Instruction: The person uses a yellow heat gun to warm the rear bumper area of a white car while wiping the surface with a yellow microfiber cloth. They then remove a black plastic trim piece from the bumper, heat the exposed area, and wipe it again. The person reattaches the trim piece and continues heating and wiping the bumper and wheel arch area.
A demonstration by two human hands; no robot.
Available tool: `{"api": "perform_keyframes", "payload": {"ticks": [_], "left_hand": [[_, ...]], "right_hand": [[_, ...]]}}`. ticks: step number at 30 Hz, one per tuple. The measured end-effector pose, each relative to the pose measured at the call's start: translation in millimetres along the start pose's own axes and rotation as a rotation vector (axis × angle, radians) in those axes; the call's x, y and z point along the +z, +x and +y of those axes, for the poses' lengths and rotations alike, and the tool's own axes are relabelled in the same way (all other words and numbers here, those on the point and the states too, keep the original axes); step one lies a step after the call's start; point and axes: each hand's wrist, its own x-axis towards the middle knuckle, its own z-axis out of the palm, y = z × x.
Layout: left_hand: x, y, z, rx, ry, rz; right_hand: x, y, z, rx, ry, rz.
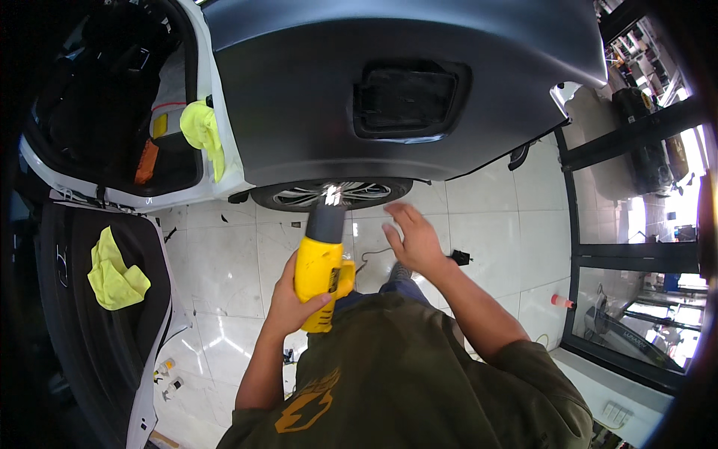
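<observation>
My left hand [288, 305] is wrapped round a yellow heat gun [318, 277] with a dark grey barrel and a shiny metal nozzle. The nozzle points away from me, toward the car's wheel [284, 196] below the body side. To the right, my right hand [416, 241] hangs in the air near the tyre, fingers bent and apart, holding nothing. Beyond both hands is a matte dark grey car panel [292, 105], in which a squarish black recess [407, 99] with a raised rim is set.
A white-edged car door [146, 329] stands open on the left, with a yellow-green cloth [116, 273] on it. Another such cloth [200, 133] hangs at the door opening. Spray bottles [172, 387] are on the tiled floor [224, 262]. Dark-framed glass [636, 254] borders the right.
</observation>
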Motion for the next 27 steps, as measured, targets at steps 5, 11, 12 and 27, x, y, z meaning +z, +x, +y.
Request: {"api": "perform_keyframes", "payload": {"ticks": [5, 11, 12, 27], "left_hand": [[-40.8, -44.1, -52.2, -0.112, -0.009, 0.196], [-87.4, -87.3, -126.1, -0.307, -0.104, 0.359], [-90.6, -90.7, -128.5, -0.326, -0.152, 0.378], [-117.8, -72.3, -135.4, -0.31, -0.134, 0.231]], "right_hand": [[29.3, 66.7, -33.0, -0.102, -0.083, 0.003], [69.7, 89.6, -41.8, 0.059, 0.001, 0.128], [71.2, 89.6, -39.2, 0.072, 0.002, 0.143], [47.8, 73.0, -34.6, 0.091, -0.059, 0.146]]}}
